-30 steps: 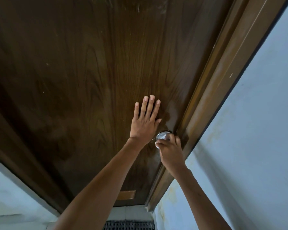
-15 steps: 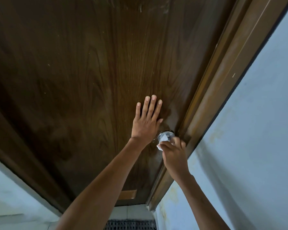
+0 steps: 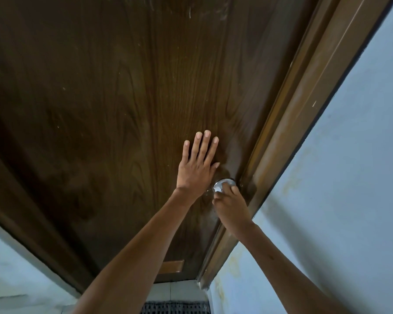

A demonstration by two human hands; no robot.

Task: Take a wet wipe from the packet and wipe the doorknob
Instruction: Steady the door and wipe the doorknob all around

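Just right of the frame's centre, the left hand (image 3: 196, 165) lies flat on the dark wooden door (image 3: 114, 105), fingers straight and together, holding nothing. Right beside it, lower and to the right, the right hand (image 3: 231, 206) curls its fingers round a white wet wipe (image 3: 218, 189) pressed against the shiny doorknob (image 3: 227, 181). The doorknob sits close to the brown door frame (image 3: 304, 105), with a pale wall (image 3: 349, 182) at right.
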